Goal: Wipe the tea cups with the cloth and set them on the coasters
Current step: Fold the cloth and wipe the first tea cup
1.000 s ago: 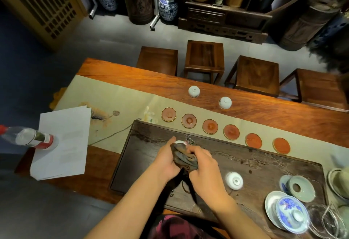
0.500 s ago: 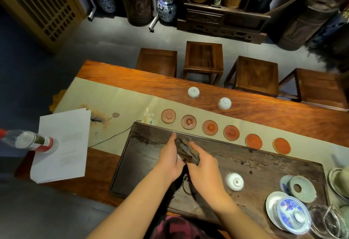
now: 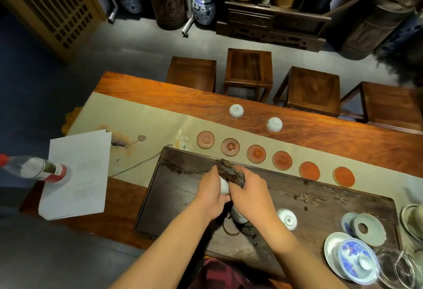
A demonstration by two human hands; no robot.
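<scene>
Six coasters [image 3: 282, 160]: a row just beyond the far edge of the tea tray [image 3: 183, 199], all bare; I judge the nearest ones lie ahead of the hands.
Cup in hand [image 3: 223, 185]: white, held over the tea tray, short of the coaster row; its axis I cannot tell.
Left hand [image 3: 211, 193]: fingers curled round the cup, nearer the row's left end.
Right hand [image 3: 250, 195]: pinches the dark cloth [image 3: 230, 171] against the cup.
Other cups: two on the tray, one of them upturned [image 3: 287, 219]; two [image 3: 236, 110] beyond the coasters on bare wood.
</scene>
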